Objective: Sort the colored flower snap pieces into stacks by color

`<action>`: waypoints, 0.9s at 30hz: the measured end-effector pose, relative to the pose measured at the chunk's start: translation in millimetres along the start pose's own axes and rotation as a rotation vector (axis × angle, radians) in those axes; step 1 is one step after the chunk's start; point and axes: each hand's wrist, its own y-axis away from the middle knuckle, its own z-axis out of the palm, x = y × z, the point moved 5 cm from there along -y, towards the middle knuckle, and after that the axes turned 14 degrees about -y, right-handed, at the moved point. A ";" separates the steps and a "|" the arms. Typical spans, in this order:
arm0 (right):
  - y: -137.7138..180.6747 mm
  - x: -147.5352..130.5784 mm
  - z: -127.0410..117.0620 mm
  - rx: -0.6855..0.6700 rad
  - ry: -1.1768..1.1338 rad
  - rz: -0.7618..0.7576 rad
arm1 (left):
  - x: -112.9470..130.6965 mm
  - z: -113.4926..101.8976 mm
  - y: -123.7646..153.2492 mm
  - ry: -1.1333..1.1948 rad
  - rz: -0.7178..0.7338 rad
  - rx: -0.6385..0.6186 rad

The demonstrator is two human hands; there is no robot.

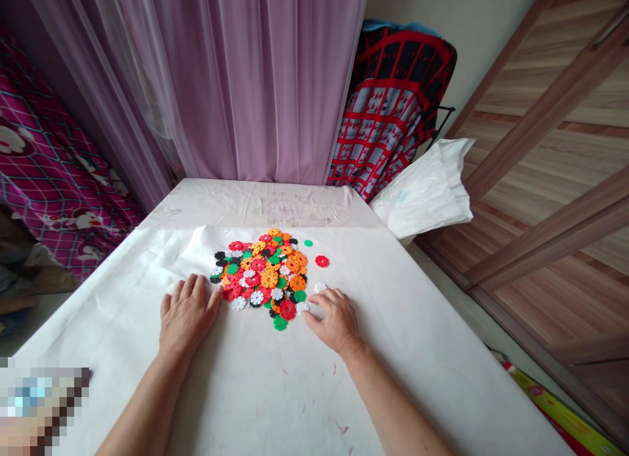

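- A counter [432, 338] has a white cloth [147, 259] spread over it.
- A pile [263, 272] of little flower-shaped discs lies in the middle of the cloth. The discs are red, orange, green, black and white.
- The left hand [185, 312] lies flat on the cloth, palm down, just left of the pile.
- Its fingers are a little apart and hold nothing. The thumb points at the pile and almost touches the edge of it.
- The right hand [335, 318] rests at the near right edge of the pile, palm down.
- Its fingers are bent and close together. The tips touch a white disc [303, 306]. I cannot tell if they pinch it or just lie on it.
- A green disc [280, 323] lies at the front of the pile, between the two hands.
- Another white one [320, 287] lies just past the right hand.
- A red disc [322, 261] lies alone, just to the right of the pile.
- A small green one [308, 243] lies alone too, a bit further back.
- A purple curtain [246, 82] hangs behind the counter.
- A red blanket [393, 109] hangs beside the curtain, and a white bag [427, 187] sits below it at the right edge of the counter.
- A pink blanket [49, 168] is on the left.
- Brown wood panels [555, 148] are on the right.
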 end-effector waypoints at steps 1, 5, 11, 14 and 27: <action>1.9 -1.6 1.7 -0.012 0.019 0.008 | -0.1 -0.4 0.1 0.001 0.001 -0.004; 0.9 -1.8 7.9 -0.051 0.058 0.022 | -0.4 -0.9 1.7 0.014 -0.007 -0.007; 1.6 -2.7 12.1 -0.058 0.080 -0.021 | -1.3 1.1 3.5 0.012 -0.025 -0.004; 1.9 5.4 4.9 0.018 0.059 -0.015 | -2.1 1.5 3.3 0.002 -0.025 -0.005; -7.9 43.6 -12.4 0.195 0.122 0.146 | -1.0 2.8 1.5 -0.049 0.012 -0.034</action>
